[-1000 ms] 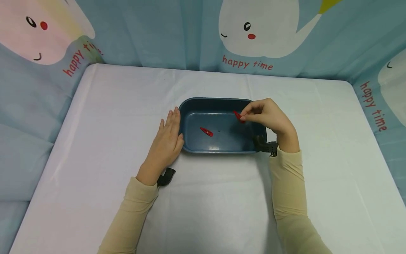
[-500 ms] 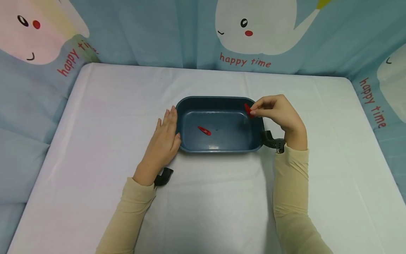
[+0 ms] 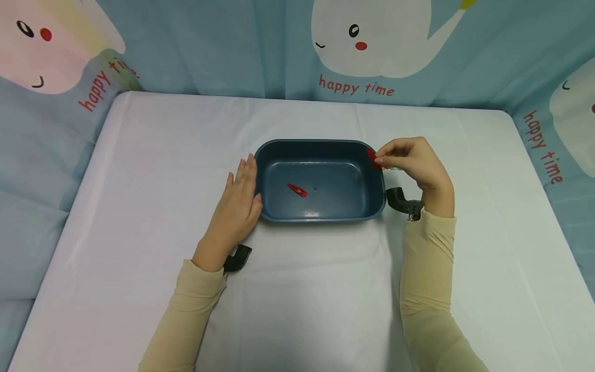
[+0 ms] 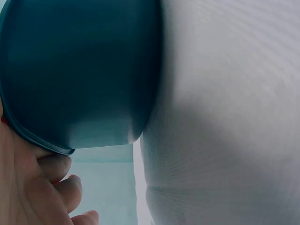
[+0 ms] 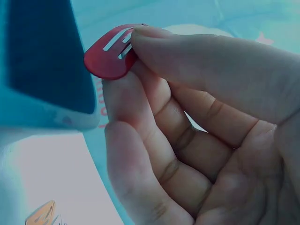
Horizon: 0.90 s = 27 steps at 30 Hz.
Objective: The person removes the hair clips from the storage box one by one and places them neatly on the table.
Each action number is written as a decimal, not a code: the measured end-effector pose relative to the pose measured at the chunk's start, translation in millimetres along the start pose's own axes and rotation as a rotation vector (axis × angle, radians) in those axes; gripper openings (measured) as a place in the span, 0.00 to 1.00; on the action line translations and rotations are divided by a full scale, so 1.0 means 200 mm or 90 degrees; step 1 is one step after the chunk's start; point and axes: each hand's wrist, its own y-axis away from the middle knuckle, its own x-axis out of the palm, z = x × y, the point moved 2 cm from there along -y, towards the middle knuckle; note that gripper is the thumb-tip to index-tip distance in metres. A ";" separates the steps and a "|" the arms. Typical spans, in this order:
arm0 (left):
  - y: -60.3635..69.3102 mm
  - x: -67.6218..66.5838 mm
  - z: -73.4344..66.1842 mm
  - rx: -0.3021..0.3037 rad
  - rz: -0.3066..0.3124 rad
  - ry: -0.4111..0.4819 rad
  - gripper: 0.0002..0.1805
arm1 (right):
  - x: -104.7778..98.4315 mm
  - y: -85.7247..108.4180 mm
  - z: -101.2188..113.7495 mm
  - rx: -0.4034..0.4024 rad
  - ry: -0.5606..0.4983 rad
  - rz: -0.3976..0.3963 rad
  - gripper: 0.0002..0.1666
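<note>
A red snap hair clip (image 3: pixel 372 157) is pinched between the thumb and fingertips of my right hand (image 3: pixel 418 160), at the right rim of a dark blue plastic bin (image 3: pixel 321 221). Slots in the clip (image 5: pixel 112 54) show up close in the right wrist view. A second red hair clip (image 3: pixel 297 190) lies on the bin's floor, left of its middle. My left hand (image 3: pixel 232 209) rests with extended fingers along the bin's left rim. In the left wrist view, the bin's outer wall (image 4: pixel 84 70) fills the upper left, beside my fingers.
White cloth (image 3: pixel 316 289) covers the table. Partly hidden under my right hand, small coloured bits (image 3: pixel 394 168) show beside the bin. An orange item (image 5: pixel 41 214) lies low in the right wrist view. A printed blue curtain (image 3: pixel 241 46) stands behind the table.
My right hand has carried the clip rightward, from over the bin's inside to its right rim. Coloured bits have come into view beneath that hand. The left hand stays at the left rim.
</note>
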 end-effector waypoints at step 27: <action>0.00 0.00 0.00 0.004 -0.003 -0.010 0.35 | -0.12 0.02 -0.11 0.053 -0.010 -0.116 0.06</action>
